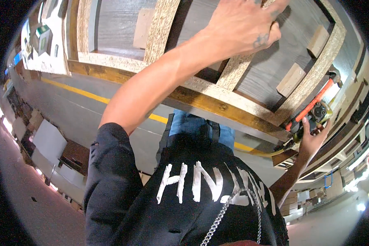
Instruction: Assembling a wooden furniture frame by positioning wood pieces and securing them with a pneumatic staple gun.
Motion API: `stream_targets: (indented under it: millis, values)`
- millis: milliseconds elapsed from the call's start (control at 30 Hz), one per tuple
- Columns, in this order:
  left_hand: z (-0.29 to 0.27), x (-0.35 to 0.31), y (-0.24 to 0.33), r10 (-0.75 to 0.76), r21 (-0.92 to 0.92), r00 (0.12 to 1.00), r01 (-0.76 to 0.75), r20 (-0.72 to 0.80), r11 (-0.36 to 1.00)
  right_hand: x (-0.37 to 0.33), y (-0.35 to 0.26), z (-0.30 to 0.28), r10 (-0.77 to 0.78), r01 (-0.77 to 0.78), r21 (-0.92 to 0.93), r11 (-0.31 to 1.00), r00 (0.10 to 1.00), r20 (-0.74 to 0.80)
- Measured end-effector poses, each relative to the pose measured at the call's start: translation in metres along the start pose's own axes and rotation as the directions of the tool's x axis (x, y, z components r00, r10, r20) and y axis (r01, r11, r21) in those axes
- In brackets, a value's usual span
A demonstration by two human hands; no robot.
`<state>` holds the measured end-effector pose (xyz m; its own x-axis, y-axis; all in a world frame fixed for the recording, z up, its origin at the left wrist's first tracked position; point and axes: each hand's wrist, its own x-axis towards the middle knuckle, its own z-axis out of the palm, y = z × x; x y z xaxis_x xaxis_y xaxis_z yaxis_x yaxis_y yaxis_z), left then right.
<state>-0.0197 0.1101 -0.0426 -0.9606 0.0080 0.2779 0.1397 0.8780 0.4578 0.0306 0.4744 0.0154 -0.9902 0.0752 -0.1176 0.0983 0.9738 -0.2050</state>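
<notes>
My left hand [244,24] reaches far forward and presses down on a chipboard slat [233,71] of a wooden frame [311,78]. The frame lies on a grey wood-grain panel [270,61]. The fingers curl over the slat, and their tips are cut off at the picture's top edge. My right hand [313,137] grips an orange and black nail gun [315,108] at the frame's near right corner, with the tool's long orange body lying along the frame's outer edge. Small wooden blocks [291,80] sit on the panel inside the frame.
A second chipboard slat [162,28] crosses the frame to the left, beside another block [143,28]. Below the workbench edge [123,76] runs a grey floor with a yellow line [86,94]. Stacked boards [49,141] stand at the left, and shelving and boxes [336,180] at the right.
</notes>
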Motion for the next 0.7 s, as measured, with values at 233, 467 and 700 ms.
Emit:
stream_targets:
  millis: [233, 467, 700]
  values:
    - [0.009, -0.007, -0.005, -0.021, -0.065, 0.998, 0.018, -0.053, 0.998, 0.007, 0.027, -0.023, 0.22, -0.235, 0.064, 0.97, 0.957, 0.189]
    - [0.011, -0.008, -0.006, -0.013, -0.093, 0.993, 0.002, -0.113, 0.996, -0.009, -0.076, -0.088, 0.053, -0.236, 0.54, 0.808, 0.942, 0.331]
    - [0.017, -0.012, -0.009, -0.025, -0.117, 0.993, 0.012, -0.118, 0.993, -0.029, -0.155, -0.055, -0.357, 0.324, 0.176, 0.93, 0.676, 0.645]
